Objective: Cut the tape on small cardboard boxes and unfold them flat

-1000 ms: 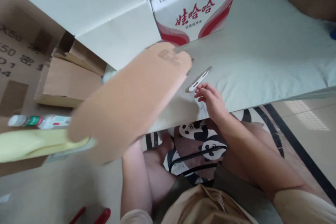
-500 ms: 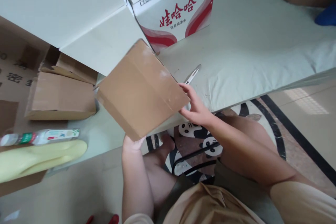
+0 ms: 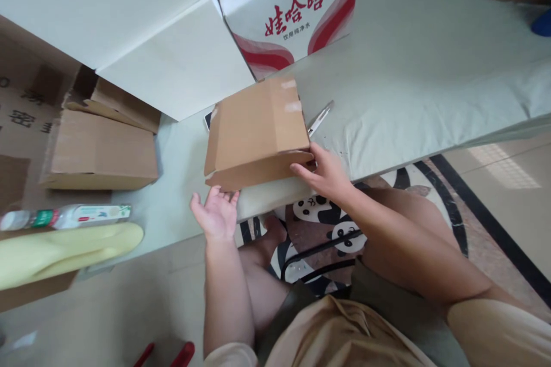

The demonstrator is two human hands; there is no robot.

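Note:
A brown cardboard box (image 3: pixel 252 129) lies on the cloth-covered table, its near flap standing slightly out from the body. At its near right corner my right hand (image 3: pixel 329 175) grips the edge, thumb in front and fingers along the side. Below the near left corner, my left hand (image 3: pixel 217 215) is open with the palm turned up. Its fingertips are at the box's lower edge; whether they touch or bear it cannot be seen. Just beyond the right side of the box is a white box cutter (image 3: pixel 321 118), partly hidden.
White cartons (image 3: pixel 172 57) and a red-and-white water carton (image 3: pixel 297 26) stand behind. To the left are another brown box (image 3: pixel 101 149), a plastic bottle (image 3: pixel 69 217) and a pale yellow curved object (image 3: pixel 73 249). The table's near edge runs under my forearms.
The cardboard box has come down from a tilted, raised position and turned to lie flatter on the table. My left hand has come off its lower corner and opened; my right stays on it.

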